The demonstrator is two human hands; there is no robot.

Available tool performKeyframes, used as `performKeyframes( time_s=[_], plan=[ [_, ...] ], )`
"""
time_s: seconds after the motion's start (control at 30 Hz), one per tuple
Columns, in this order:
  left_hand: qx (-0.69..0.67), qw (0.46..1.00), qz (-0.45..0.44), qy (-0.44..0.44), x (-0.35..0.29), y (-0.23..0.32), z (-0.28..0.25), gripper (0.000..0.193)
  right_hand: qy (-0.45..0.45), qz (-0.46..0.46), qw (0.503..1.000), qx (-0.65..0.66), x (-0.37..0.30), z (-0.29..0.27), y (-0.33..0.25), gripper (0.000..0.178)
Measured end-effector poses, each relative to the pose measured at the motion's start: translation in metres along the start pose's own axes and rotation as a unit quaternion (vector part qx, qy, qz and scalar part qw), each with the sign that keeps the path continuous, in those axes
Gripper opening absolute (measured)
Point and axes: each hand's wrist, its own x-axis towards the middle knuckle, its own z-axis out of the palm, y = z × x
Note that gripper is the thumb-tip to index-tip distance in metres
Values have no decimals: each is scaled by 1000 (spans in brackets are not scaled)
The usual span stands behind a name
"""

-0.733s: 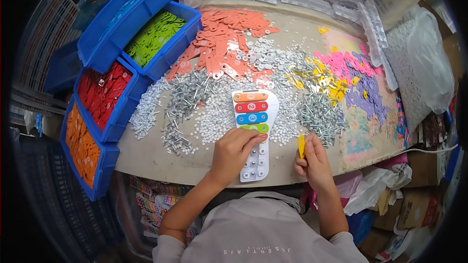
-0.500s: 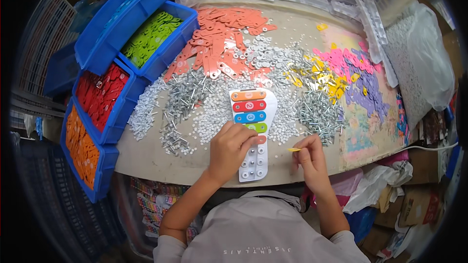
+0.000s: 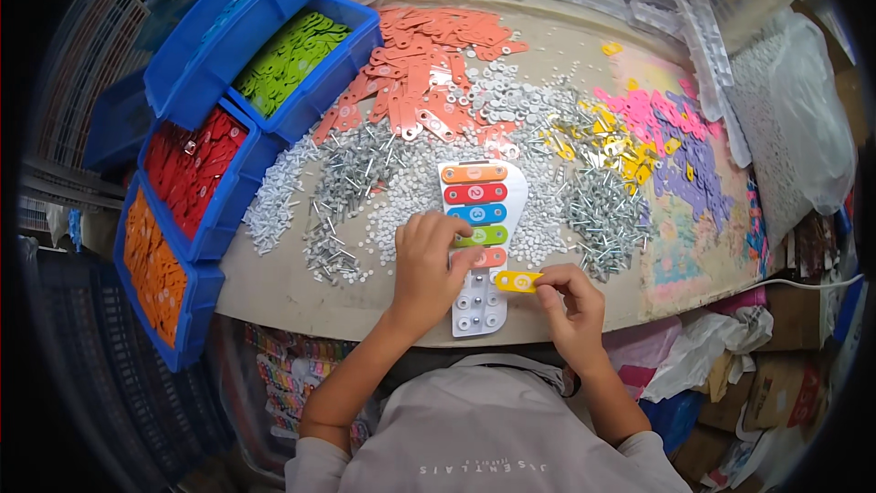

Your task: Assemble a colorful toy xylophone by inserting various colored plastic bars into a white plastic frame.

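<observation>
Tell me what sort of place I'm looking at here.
Likely a small toy-assembly workbench: blue bins of sorted coloured bars, heaps of screws, and a white xylophone base that the left hand steadies while the right hand brings a yellow bar.

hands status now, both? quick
Left hand: fingers curled, pressing down on the white xylophone base; not gripping anything that shows.
Right hand: pinching the yellow bar at its right end.
</observation>
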Motion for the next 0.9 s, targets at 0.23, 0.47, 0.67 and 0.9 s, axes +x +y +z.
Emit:
performKeyframes(
  time_s=[0.23,0.47,0.67,0.9],
  plan=[
    [-58,990,-118,47,-38,-12,-3,41,-27,24,998,-60,13,24,-24,7],
    [-29,994,-101,12,-48,-9,5,52,-52,18,993,-104,19,36,-24,11],
    [-68,989,-134,-2,-43,-12,3,52,-58,-9,980,-192,21,33,-22,13],
    [-96,982,-160,10,-44,-11,2,52,-75,91,985,-129,24,20,0,17]
  ],
)
